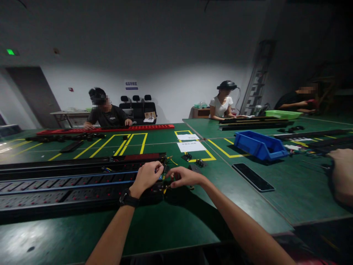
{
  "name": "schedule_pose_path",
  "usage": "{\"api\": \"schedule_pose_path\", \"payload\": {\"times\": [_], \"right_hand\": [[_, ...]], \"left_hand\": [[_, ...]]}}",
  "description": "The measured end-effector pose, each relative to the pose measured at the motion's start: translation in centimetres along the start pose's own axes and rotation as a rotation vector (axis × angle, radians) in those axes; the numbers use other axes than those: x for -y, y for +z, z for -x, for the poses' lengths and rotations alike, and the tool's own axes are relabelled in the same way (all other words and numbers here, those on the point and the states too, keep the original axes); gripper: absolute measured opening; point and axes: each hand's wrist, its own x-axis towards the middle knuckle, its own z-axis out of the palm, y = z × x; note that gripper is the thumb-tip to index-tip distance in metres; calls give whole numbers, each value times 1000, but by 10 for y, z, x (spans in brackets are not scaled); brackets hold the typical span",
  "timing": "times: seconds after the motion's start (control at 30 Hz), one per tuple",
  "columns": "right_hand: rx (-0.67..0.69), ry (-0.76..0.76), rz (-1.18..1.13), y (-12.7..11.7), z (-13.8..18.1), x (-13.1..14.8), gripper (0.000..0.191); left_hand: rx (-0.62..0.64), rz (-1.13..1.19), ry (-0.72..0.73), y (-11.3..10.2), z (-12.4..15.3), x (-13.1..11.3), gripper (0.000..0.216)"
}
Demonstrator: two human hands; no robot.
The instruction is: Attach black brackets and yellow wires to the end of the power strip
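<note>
Black socket strips [93,194], dotted with red and lined with blue, lie left of the fingers [159,170], their ends with yellow wires [164,190] just by the fingertips. The left hand [147,175] and right hand [187,176] bend their fingers there, but whether they grip anything I cannot tell. Beyond them, to the right, sits a blue bin [250,146], contents lost in shadow; farther off, a light-green tray [284,114]

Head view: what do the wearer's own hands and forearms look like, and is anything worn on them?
The left hand and the right hand are both ungloved, and no sleeve covers the visible part of the forearms. A black watch with a dark strap sits on the left side only. No cables or markings show on either arm.
</note>
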Motion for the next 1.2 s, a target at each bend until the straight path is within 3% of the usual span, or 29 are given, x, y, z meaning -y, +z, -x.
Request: {"api": "schedule_pose_path", "payload": {"times": [0.1,0.33,0.67,0.93,1.07,1.2], "right_hand": [[94,4,-43,13,0,6,47],[64,39,-165,18,-2,2,29],[105,-30,-8,23,-3,10,25],[84,-48,-18,31,-6,21,47],[-23,-35,-100,22,-6,19,35],[-258,99,-82,-15,2,5,33]], "left_hand": [[23,-62,-26,1,1,-4,24],[50,-103,-74,2,1,-8,25],[45,-90,-104,4,1,-8,26],[21,-96,-120,5,1,-4,26],[-1,-122,-175,6,-1,-2,27],[12,-146,-198,6,-1,-1,27]]}}
